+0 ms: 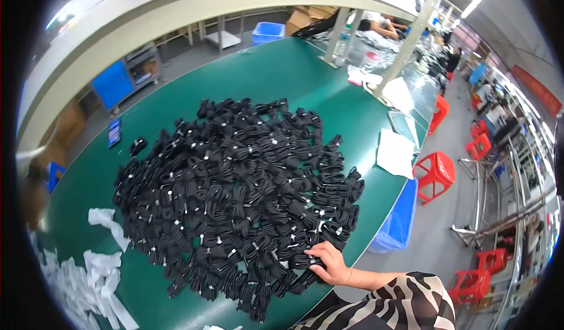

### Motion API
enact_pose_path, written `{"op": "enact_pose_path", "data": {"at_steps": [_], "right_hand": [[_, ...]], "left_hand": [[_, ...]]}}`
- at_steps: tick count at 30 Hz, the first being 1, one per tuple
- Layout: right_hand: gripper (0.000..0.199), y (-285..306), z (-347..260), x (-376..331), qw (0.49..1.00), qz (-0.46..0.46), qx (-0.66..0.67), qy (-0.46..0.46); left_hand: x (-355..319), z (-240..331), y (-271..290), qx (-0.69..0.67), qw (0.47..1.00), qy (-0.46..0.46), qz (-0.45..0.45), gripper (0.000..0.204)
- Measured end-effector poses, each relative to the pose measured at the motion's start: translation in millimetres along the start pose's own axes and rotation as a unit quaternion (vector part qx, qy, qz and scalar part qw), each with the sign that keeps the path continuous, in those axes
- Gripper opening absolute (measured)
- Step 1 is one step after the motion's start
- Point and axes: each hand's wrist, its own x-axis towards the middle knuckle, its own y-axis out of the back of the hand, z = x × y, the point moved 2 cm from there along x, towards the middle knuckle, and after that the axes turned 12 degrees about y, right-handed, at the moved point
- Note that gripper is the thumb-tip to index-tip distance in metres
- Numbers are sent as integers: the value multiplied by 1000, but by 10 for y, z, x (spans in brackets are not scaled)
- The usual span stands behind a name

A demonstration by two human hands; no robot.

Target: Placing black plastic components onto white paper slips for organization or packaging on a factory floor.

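Observation:
A broad heap of black cable bundles (235,183), each coiled and tied in the middle, covers much of the green table (235,77). From the lower right my right hand (329,263) reaches to the heap's near right edge. Its thumb and fingers are closed about a black cable bundle (302,261) there, which still lies against its neighbours. The patterned black-and-cream sleeve (399,300) covers my upper forearm. My left hand is out of sight.
White strips (94,283) lie on the table's left, a phone (114,132) beyond them. White paper (395,154) sits at the right edge, above a blue-lined bin (395,224). Red stools (436,174) stand on the floor. A post (411,36) rises from the table; a person's arm (385,30) shows farther off.

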Motion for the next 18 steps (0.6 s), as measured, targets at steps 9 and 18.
{"op": "enact_pose_path", "data": {"at_steps": [9, 18], "right_hand": [[43, -49, -37, 48, 1000, -8, -7, -3], [41, -59, -75, -16, 1000, -1, -26, -14]], "left_hand": [[229, 4, -108, -78, 996, -30, -28, 43], [252, 145, 289, -107, 993, -48, -20, 41]]}}
